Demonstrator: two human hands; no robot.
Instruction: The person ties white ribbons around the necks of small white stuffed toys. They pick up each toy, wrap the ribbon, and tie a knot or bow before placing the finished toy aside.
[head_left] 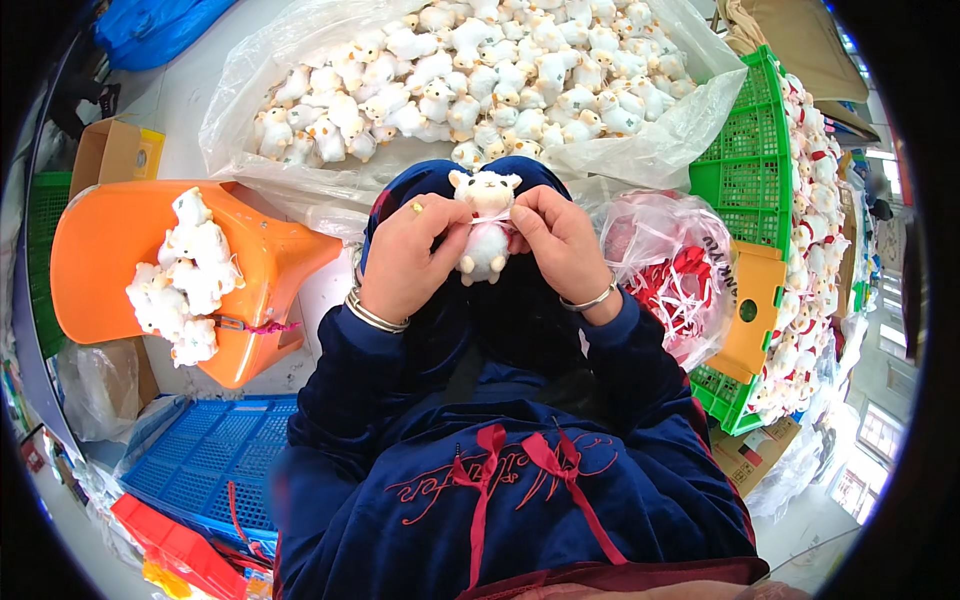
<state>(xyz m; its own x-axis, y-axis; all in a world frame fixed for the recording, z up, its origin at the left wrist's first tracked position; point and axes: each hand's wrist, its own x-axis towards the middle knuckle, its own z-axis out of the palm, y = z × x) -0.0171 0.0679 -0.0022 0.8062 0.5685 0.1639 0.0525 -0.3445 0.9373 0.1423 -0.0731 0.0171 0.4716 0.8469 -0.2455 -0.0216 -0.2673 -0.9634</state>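
A small white plush lamb (486, 243) sits upright between my knees, facing me. Around its neck runs a thin pale pink ribbon (489, 218). From the left side, my left hand (412, 258) is closed in a pinch on the ribbon by the neck. Opposite it, my right hand (566, 245) pinches the ribbon's other side between thumb and fingers. Parts of the ribbon are hidden under the fingertips. Metal bangles circle both wrists.
Beyond my knees, a clear plastic sheet (235, 110) holds a heap of plush lambs (470, 75). An orange chair (90, 250) at left carries several lambs and a small tool with a pink cord (265, 326). At right are a bag of ribbons (680, 290) and a green crate (745, 140).
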